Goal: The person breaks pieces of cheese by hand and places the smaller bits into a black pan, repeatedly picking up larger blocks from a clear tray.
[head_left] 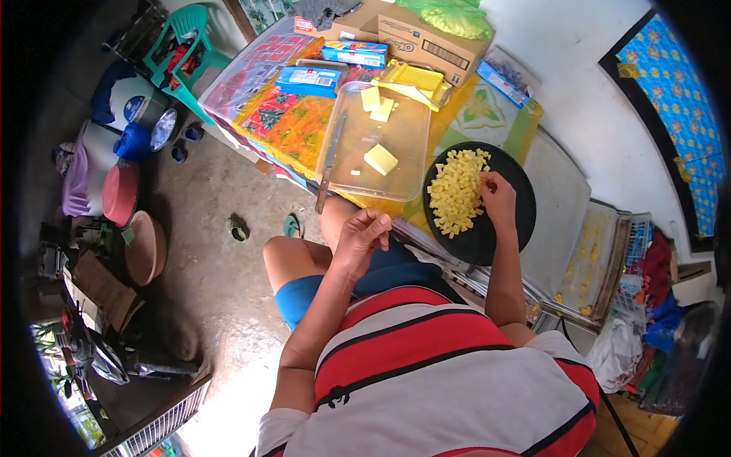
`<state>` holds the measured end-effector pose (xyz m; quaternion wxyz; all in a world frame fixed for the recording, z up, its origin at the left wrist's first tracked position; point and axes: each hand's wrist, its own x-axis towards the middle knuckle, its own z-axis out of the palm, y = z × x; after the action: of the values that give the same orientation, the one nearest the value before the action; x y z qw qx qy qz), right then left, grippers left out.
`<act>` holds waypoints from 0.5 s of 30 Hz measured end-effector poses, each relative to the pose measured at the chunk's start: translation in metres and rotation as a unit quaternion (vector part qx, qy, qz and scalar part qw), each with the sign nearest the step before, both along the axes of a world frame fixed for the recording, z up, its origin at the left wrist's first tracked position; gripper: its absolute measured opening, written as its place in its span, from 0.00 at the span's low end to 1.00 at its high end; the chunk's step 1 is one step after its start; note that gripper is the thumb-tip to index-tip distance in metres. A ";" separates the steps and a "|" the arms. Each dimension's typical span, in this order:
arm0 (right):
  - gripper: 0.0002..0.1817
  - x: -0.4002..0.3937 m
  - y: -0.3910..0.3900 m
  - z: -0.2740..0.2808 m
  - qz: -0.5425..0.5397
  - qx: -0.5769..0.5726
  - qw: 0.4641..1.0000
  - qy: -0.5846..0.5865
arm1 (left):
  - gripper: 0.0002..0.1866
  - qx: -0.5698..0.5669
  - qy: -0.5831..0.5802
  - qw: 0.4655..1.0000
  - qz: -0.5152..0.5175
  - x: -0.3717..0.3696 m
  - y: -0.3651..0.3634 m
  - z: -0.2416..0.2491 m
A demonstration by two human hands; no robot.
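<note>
My right hand (499,199) reaches over a round black tray (515,242), its fingers pinched together at the right edge of a heap of small yellow cheese cubes (455,190). What lies between those fingertips is hidden. Above my lap, my left hand (365,236) is raised with thumb and forefinger pressed together; anything in them is too small to name. Left of the tray, a clear plastic container lid or board (411,137) bears a cheese block (381,159), thinner cheese pieces (381,110) and a tiny bit. A long knife (331,156) lies along its left side.
Blue boxes (307,81) and a yellow slicer-like rack (413,80) stand behind, before a cardboard box (430,46). A pale panel (552,179) adjoins the tray on the right. A green chair (186,34) and slippers (292,225) are on the floor side.
</note>
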<state>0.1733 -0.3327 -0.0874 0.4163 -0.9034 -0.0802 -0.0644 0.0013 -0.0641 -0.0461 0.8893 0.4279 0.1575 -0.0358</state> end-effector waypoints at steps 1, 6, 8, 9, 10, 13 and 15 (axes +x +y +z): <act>0.09 0.000 0.001 -0.001 0.000 0.007 1.000 -0.014 | 0.09 0.002 0.001 1.000 -0.001 0.000 0.001 0.000; 0.11 -0.013 0.020 0.011 0.022 0.034 0.996 -0.078 | 0.13 0.003 0.026 1.000 0.016 0.001 0.002 0.003; 0.13 -0.031 0.041 0.033 0.070 0.107 0.992 -0.001 | 0.14 0.004 0.033 0.999 0.008 0.002 0.001 0.004; 0.13 -0.042 0.052 0.043 0.093 0.143 0.985 0.037 | 0.15 0.003 0.031 1.000 0.004 0.003 0.000 0.004; 0.14 -0.051 0.064 0.049 0.146 0.151 0.977 0.024 | 0.15 0.001 0.030 1.000 0.001 0.004 -0.001 0.003; 0.18 -0.079 0.087 0.064 0.282 0.197 0.939 0.013 | 0.16 0.004 0.031 0.999 -0.009 0.005 -0.002 0.001; 0.18 -0.088 0.099 0.068 0.319 0.178 0.931 -0.007 | 0.16 0.006 0.037 0.999 -0.015 0.005 -0.002 -0.001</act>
<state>0.0856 -0.2338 -0.0197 0.5685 -0.7405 -0.3545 0.0523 0.0059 -0.0666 -0.0471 0.8799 0.4335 0.1839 -0.0636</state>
